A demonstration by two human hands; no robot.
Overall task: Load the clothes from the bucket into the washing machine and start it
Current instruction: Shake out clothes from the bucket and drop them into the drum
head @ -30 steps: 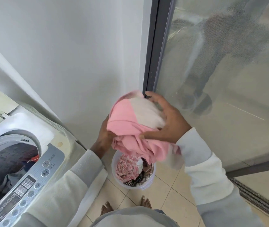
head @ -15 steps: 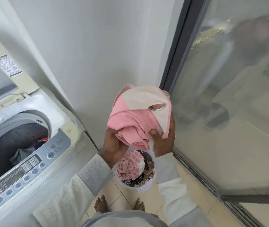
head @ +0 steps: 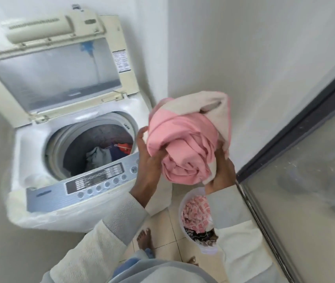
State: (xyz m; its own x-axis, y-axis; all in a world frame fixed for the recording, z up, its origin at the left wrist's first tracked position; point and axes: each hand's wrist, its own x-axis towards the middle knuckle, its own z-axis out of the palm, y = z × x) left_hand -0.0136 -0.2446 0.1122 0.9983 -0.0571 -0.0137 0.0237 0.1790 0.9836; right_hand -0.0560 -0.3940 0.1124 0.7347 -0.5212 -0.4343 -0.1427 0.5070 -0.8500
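1. Holding a bundled pink and cream garment [head: 185, 144] up between both hands, above the bucket [head: 180, 209] and just right of the washing machine [head: 93, 184].
2. Gripping its left side with curled left hand [head: 148, 160] fingers, and clutching its lower right side with the right hand [head: 221, 170].
3. Showing patterned clothes [head: 195, 209] inside the bucket on the tiled floor [head: 162, 229].
4. Showing the lid [head: 54, 74] raised and a few clothes in the drum [head: 109, 154].

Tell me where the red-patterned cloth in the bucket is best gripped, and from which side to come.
Pinch its bunched upper folds, coming straight down from above. The red-patterned cloth lies crumpled in the bucket, whose wall closes every side; only the open top gives access. The left hand and right hand both hold the pink bundle, so free one first.
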